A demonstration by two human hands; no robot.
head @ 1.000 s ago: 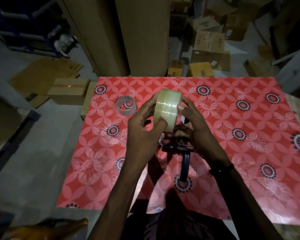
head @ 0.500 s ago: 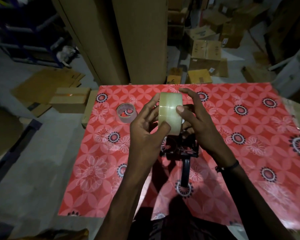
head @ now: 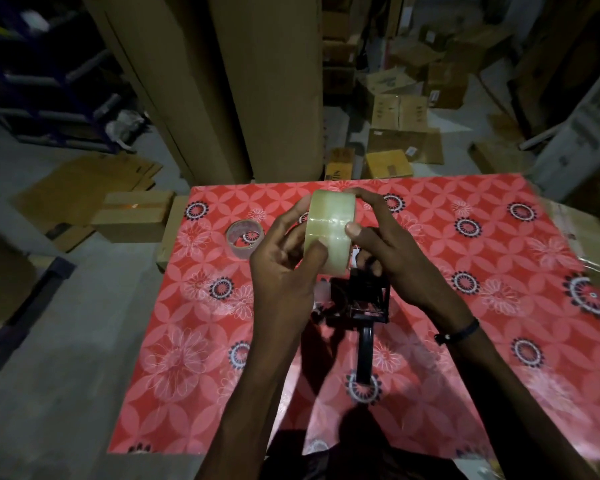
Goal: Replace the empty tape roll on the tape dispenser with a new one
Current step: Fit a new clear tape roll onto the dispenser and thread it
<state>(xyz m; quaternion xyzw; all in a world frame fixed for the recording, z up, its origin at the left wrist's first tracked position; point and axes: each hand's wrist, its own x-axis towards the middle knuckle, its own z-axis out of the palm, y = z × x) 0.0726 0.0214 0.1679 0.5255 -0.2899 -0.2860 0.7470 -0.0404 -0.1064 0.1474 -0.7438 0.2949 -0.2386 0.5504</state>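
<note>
The room was dim, and much was hard to read. The dispenser (head: 359,299) lay on the table (head: 499,258) under the hands, black against the red patterned cover; its head was partly hidden by the left hand (head: 284,275) and the right hand (head: 392,258), so whether its spindle carried anything could not be told. Its handle (head: 365,355) ran toward the person and was plain to see. The person's lap at the bottom edge was a dark mass, cut off by the frame. The table's right edge was blurred.

The new roll (head: 331,230) was held up on edge above the table, just beyond the dispenser's head, its pale rim facing the camera. Its core and far side were hidden. The left fingers (head: 293,216) curled round the roll's left face, with the left thumb (head: 316,254) pressed on the rim near the bottom. The right thumb (head: 352,230) pressed on the rim from the right, and the right forefinger (head: 368,199) arched over the top; the other right fingers were folded behind the roll and could not be made out. Both hands were closed on the roll.

The empty roll (head: 245,237) lay on the table to the left, apart from the hands, its clear ring showing the cover through it. A dark band (head: 459,332) circled the right wrist.
</note>
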